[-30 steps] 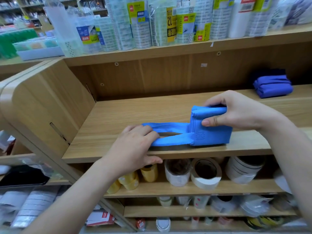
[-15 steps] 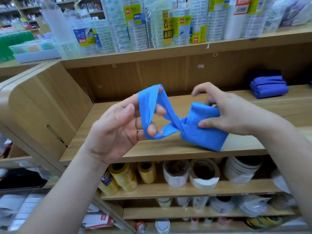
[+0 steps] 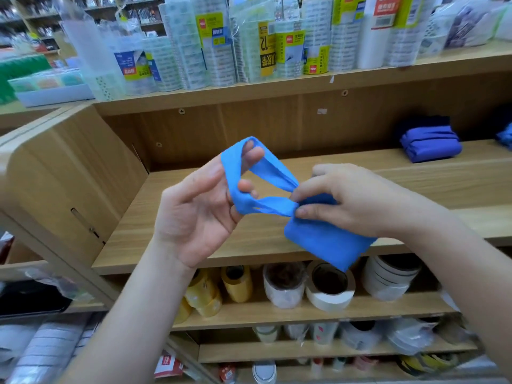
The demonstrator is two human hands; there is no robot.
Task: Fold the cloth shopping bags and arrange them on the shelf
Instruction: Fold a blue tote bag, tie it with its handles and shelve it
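A bright blue cloth bag [image 3: 327, 242], folded into a small block, hangs in the air just above the front edge of the wooden shelf [image 3: 194, 225]. My right hand [image 3: 352, 200] pinches it where the handles meet the block. The bag's handle loop [image 3: 235, 173] is stretched over the fingers of my left hand [image 3: 199, 209], palm facing me. A darker blue folded bag [image 3: 430, 142] lies at the back right of the same shelf, and the edge of another blue bag [image 3: 505, 137] shows at the far right.
The shelf above carries packs of clear tape [image 3: 216, 48]. The shelf below holds rolls of yellow tape [image 3: 238, 284] and white tape [image 3: 329, 289]. A wooden side panel [image 3: 63, 173] closes the shelf on the left.
The bag lay on the shelf under both hands a second ago. Both hands have lifted it, my left hand has raised the handle loop, and my right hand's grip has shifted to the base of the handles.
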